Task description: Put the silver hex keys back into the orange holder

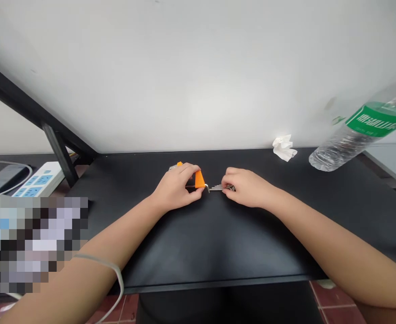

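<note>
My left hand (180, 185) is closed around an orange hex key holder (200, 179), thumb near its lower edge and fingers over the top. A bent metal key end sticks out at the holder's right side, and several thin metal shafts (173, 168) show past my fingers at its upper left. To the right, my right hand (243, 186) grips a small bunch of loose hex keys (216, 188). Their long ends point left toward the holder, just above the black table (218, 243). My fingers hide part of the keys.
A crumpled white tissue (285, 147) lies near the wall. Farther right, a large clear bottle with a green label (376, 119) stands on the table. At left are a white power strip (39, 180), a pale cable (119, 274) by my forearm and a black metal frame (58, 153).
</note>
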`<state>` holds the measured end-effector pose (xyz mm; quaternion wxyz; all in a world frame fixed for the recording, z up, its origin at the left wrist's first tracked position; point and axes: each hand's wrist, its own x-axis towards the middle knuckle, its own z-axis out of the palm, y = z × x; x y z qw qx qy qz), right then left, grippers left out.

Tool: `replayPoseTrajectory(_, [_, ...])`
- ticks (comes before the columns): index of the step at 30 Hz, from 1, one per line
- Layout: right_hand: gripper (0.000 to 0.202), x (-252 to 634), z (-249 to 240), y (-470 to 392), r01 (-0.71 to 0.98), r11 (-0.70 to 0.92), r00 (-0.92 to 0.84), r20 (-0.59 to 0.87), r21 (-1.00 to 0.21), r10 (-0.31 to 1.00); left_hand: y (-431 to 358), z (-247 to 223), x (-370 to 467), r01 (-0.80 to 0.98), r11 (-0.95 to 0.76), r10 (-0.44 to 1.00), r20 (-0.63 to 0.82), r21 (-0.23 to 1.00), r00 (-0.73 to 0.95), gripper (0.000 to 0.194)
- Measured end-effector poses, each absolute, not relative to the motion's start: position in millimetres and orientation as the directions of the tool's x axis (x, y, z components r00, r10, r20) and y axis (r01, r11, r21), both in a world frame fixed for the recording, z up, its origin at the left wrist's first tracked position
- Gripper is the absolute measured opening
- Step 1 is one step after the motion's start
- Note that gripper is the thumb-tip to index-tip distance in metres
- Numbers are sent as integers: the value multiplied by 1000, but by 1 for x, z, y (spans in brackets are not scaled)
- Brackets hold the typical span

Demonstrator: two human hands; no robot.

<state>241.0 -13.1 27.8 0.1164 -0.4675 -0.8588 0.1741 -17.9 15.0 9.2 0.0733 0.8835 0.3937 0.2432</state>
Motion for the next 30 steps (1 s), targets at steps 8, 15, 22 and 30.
replayPoseTrajectory(8, [8,239,16,-15,818,565,-566,28,-111,824,17,9,-20,664,-682,730,348,307,588,39])
replayPoseTrajectory(15, [8,239,16,-15,830,556,-555,36,-50,831,18,10,-20,664,-690,722,350,290,597,38])
replayPoseTrajectory(22, [9,238,14,-15,826,564,-563,24,-7,826,19,9,-20,670,-689,722,344,278,600,38])
replayPoseTrajectory(30, [10,242,26,-14,797,564,-565,64,-215,823,20,9,-20,667,-703,707,335,245,622,35])
